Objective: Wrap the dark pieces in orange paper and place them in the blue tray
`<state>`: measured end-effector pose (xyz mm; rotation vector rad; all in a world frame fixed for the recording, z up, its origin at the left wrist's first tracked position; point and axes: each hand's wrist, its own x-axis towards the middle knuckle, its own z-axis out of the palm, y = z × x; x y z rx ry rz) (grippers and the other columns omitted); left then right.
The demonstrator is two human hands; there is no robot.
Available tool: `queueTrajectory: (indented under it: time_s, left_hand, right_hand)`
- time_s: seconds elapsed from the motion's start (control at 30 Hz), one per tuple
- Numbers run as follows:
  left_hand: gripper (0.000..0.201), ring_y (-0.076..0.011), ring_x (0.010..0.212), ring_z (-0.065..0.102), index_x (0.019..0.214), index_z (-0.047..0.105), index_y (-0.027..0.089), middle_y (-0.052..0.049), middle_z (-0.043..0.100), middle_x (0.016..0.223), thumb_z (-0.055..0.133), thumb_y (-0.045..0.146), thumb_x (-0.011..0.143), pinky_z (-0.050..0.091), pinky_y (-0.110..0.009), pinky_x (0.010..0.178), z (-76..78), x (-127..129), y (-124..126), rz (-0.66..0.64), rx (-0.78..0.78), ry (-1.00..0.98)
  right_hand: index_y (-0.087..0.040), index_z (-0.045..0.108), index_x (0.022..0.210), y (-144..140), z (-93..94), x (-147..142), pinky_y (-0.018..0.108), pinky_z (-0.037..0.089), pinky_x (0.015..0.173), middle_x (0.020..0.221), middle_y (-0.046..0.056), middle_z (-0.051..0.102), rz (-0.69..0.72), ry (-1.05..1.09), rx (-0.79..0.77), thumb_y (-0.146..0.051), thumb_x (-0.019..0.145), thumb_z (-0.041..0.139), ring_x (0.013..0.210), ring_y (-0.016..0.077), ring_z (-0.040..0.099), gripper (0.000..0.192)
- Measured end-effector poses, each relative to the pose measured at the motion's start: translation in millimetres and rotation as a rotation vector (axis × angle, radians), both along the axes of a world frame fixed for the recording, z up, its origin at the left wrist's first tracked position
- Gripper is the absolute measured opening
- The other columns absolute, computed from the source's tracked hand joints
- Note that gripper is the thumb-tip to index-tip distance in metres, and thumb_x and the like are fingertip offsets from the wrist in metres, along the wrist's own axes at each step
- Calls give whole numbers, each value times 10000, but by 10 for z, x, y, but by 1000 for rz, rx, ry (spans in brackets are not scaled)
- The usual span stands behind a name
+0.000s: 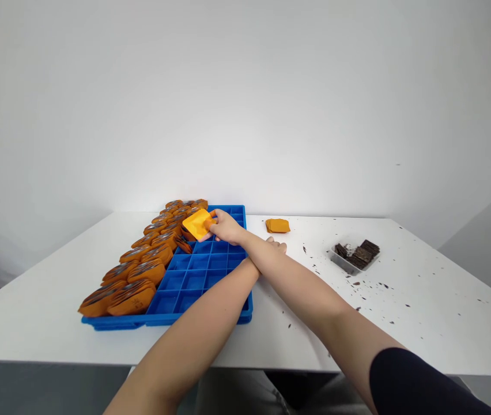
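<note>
Overhead, the right hand (227, 226) grips an orange pouch (198, 223) above the blue compartment tray (202, 271); the left hand (276, 245), crossed beneath, is mostly hidden, its state unclear.

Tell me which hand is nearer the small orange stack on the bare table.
Left. The left hand lies just before the orange stack; the right hand holds an orange piece over the blue tray.

A flat, square orange plastic pouch (198, 223) is held tilted above the far left cells of the blue compartmented plastic tray (204, 271).
</note>
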<state>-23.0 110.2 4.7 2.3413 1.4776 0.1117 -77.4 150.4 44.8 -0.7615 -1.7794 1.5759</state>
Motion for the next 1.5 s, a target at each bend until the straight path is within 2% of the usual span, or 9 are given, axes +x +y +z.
queueTrajectory:
  time_s: [0.17, 0.27, 0.37, 0.53, 0.67, 0.9, 1.13, 1.33, 1.5]
  left_hand:
    - [201, -301, 1166, 560, 1082, 636, 208, -115, 672, 1157, 594, 374, 978, 499, -433, 946, 3, -5, 9, -160, 18, 94]
    - [146, -313, 1160, 548, 1036, 603, 229, -106, 681, 1097, 609, 327, 927, 500, -396, 879, 0, 7, 31, -177, 26, 103]
    - [145, -307, 1169, 554, 1021, 583, 241, -96, 686, 1079, 637, 291, 896, 508, -373, 843, -4, 17, 39, -169, 39, 85]
    - [122, -290, 1186, 570, 1011, 558, 238, -100, 683, 1103, 631, 268, 919, 514, -363, 824, 3, -5, -18, -133, 89, 35]
    - [99, -280, 1219, 553, 997, 543, 247, -78, 705, 1071, 622, 267, 940, 520, -350, 808, 34, -21, -60, -129, 105, 5]
    - [108, -274, 1265, 552, 986, 550, 248, -61, 726, 1023, 644, 272, 939, 516, -332, 787, 88, -17, -50, -101, 93, -28]
    - [121, -271, 1255, 576, 1017, 564, 249, -57, 728, 1016, 639, 304, 940, 521, -344, 803, 61, -42, -74, -98, 111, -63]
    - [107, -269, 1260, 563, 1013, 556, 254, -53, 717, 1011, 630, 287, 943, 521, -332, 791, 27, -25, -78, -117, 118, -40]
    - [129, -267, 1182, 609, 1039, 566, 249, -63, 688, 1053, 635, 292, 939, 513, -342, 802, -27, -36, -54, -112, 122, -25]
  right_hand:
    - [-241, 425, 1058, -124, 1, -27, 122, 319, 348, 868, -22, 728, 182, 85, -48, -304, 932, 742, 636, 154, 763, 347]
    - [-235, 472, 1005, -218, 8, -17, 140, 420, 382, 814, -43, 719, 235, -67, 136, -204, 898, 726, 616, 148, 752, 277]
    - [-229, 495, 950, -309, 36, -34, 174, 509, 438, 752, -46, 734, 189, -196, 329, -120, 858, 679, 598, 152, 746, 233]
    - [-217, 498, 857, -434, 85, -153, 151, 510, 495, 625, -57, 731, 185, -292, 468, -94, 817, 653, 586, 140, 755, 202]
    - [-209, 511, 824, -505, 91, -272, 137, 512, 507, 606, -60, 742, 204, -349, 433, -78, 792, 655, 575, 123, 755, 198]
    - [-200, 534, 703, -507, 128, -442, 179, 577, 522, 617, 7, 756, 203, -437, 152, -100, 818, 643, 617, 156, 773, 187]
    - [-171, 627, 592, -562, 152, -492, 145, 538, 564, 626, 21, 764, 224, -636, 467, -159, 826, 716, 672, 147, 781, 251]
    - [-167, 646, 752, -612, 59, -370, 155, 518, 511, 681, 4, 778, 277, -480, 405, -331, 915, 786, 561, 111, 730, 270]
    - [-169, 607, 772, -627, 59, -346, 134, 498, 557, 669, -19, 766, 242, -496, 527, -172, 975, 643, 572, 86, 730, 205]
